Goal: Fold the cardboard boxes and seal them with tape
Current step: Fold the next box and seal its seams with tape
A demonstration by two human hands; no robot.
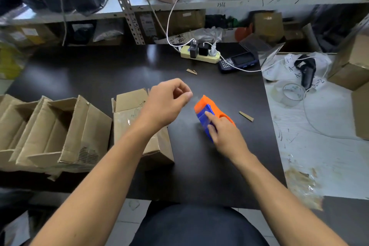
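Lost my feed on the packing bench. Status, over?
Right hand holds the orange-and-blue tape dispenser on the table. Left hand pinching just above it. Cardboard box under left forearm. Nothing in the way.
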